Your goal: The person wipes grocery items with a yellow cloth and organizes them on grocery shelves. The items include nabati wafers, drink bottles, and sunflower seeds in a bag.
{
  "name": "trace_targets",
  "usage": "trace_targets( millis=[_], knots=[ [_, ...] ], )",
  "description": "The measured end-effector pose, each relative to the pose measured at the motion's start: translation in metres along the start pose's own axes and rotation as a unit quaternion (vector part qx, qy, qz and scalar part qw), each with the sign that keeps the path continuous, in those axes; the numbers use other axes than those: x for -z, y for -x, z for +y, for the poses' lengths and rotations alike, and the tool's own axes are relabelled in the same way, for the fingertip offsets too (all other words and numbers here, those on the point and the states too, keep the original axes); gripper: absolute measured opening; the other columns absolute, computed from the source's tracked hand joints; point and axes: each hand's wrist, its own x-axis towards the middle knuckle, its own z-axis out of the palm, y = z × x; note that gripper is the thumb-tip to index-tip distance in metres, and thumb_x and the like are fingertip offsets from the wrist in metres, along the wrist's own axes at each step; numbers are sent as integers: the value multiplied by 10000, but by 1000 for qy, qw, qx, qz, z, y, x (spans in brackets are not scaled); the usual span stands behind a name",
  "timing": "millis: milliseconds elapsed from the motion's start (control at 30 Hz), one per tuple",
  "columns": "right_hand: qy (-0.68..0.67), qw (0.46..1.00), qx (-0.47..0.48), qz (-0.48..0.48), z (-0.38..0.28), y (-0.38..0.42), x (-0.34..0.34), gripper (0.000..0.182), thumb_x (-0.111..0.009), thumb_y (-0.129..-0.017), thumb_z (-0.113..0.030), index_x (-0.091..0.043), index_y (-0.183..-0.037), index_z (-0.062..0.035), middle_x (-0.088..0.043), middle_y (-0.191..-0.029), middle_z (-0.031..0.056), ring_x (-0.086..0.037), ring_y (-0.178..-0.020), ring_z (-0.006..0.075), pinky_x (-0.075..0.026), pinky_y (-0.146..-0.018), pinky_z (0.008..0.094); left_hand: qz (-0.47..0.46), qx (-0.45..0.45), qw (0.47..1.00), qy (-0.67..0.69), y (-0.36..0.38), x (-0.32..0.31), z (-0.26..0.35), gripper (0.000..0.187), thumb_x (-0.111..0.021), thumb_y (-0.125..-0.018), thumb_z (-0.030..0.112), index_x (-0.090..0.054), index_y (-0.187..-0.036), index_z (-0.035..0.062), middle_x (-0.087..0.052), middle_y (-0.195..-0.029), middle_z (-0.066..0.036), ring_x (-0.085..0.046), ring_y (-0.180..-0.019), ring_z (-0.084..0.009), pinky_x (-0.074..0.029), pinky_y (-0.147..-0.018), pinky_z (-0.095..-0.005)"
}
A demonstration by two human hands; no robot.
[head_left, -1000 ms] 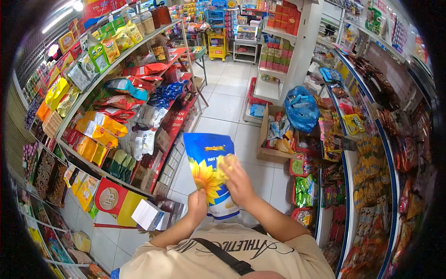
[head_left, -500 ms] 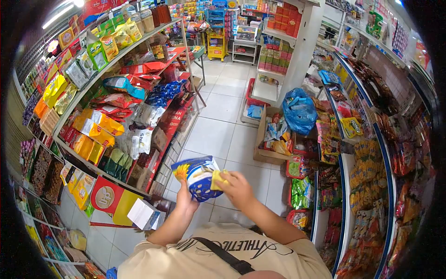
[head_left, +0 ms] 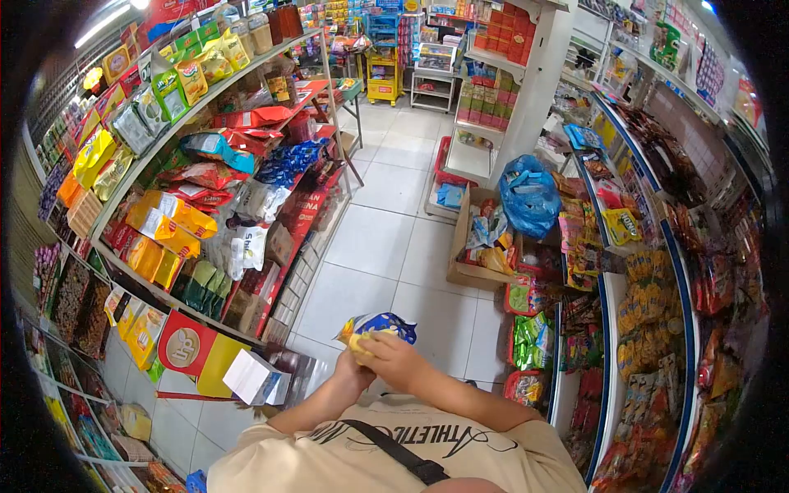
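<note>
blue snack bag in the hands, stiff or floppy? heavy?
Likely floppy: the bag bends and crumples between the left hand and right hand. Probably light, since it is held at one end. Glossy film may be slippery.

White tiled floor, stocked shelves both sides, ceiling strip light

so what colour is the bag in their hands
Mostly blue with yellow print, seen in the head view: the bag is held by both hands.
</note>
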Motion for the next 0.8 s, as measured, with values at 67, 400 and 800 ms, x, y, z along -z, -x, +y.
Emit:
trace_targets(
  millis=[67,400,800],
  knots=[
    [6,998,-64,11,13,-1,13,354,-554,-669,-72,-573,-1022,-85,-529,-1073,96,-500,-971,286,-442,-823,364,24,-16,999,17,-8,6,0,471,-215,-932,436,-474,-1158,114,-570,-1099,-58,-573,-970,-191,-491,-809,-317],
    [-12,998,-65,5,2,-13,9,304,-573,-671,-102,-597,-974,-85,-551,-1023,109,-517,-918,276,-434,-813,354,23,43,996,-71,2,-12,5,495,-219,-919,480,-475,-1140,118,-567,-1080,-58,-564,-972,-184,-489,-796,-340],
    [9,995,-101,-15,26,-9,16,309,-616,-675,-138,-586,-977,-79,-555,-985,88,-511,-913,274,-424,-808,377,60,5,997,52,-13,-8,10,486,-218,-930,452,-442,-1192,110,-548,-1118,-67,-544,-1012,-220,-472,-818,-392]
  ],
)
